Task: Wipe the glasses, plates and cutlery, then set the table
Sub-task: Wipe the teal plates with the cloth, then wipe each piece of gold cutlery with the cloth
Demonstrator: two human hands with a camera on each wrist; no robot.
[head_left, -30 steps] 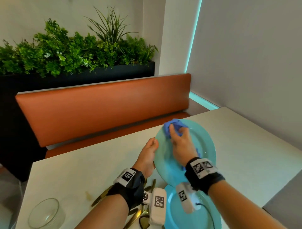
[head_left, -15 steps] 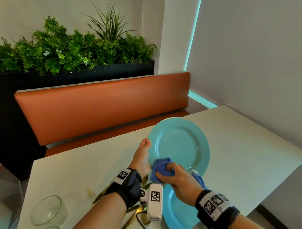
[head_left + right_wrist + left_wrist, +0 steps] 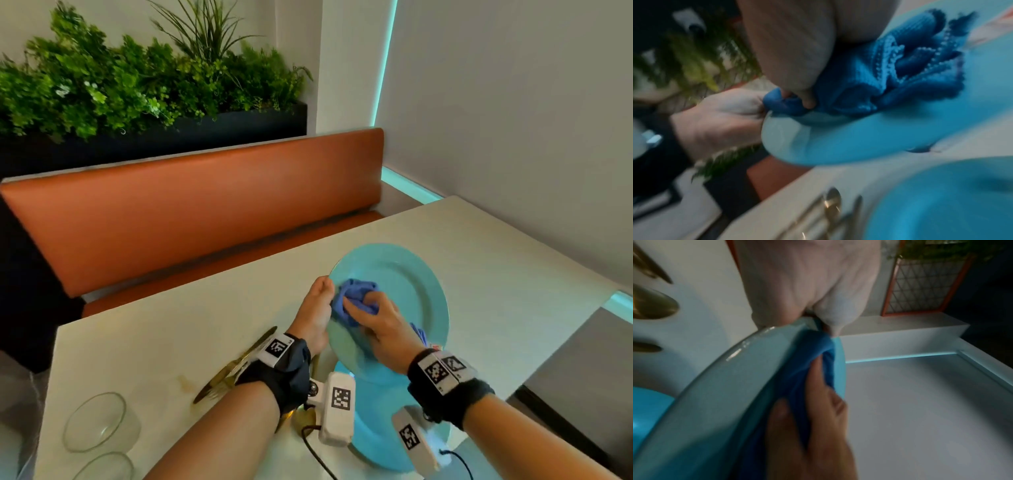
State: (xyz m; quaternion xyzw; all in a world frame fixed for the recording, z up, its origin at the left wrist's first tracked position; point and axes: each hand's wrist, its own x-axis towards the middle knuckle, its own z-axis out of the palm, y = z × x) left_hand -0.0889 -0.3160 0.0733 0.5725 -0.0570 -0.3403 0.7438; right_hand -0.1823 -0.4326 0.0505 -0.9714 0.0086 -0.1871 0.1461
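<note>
Room: orange upholstered booth seat (image 3: 191, 205) behind, a planter of green foliage (image 3: 137, 85) above it, grey wall to the right.
Bench: pale tabletop (image 3: 496, 274) carrying everything else.
Held plate: turquoise plate (image 3: 407, 291) tilted up off the bench. Left hand (image 3: 317, 311) grips its left rim, thumb on the face, remaining fingers hidden behind it.
Second plate: a matching plate (image 3: 380, 421) lies flat on the bench beneath the wrists.
Glasses: two clear tumblers (image 3: 99, 421) at the near left corner, well apart from the plates.
Cutlery: gold-coloured pieces (image 3: 236, 366) lie beside the left wrist.
Cloth: blue microfibre cloth (image 3: 356, 301) bunched in the right hand (image 3: 383, 329), fingers curled round it, pressed on the plate's left side.
Handling: glazed plate likely stiff, slick and breakable; rim-pinch with fingers behind seems the safest hold. Cloth soft, light.
</note>
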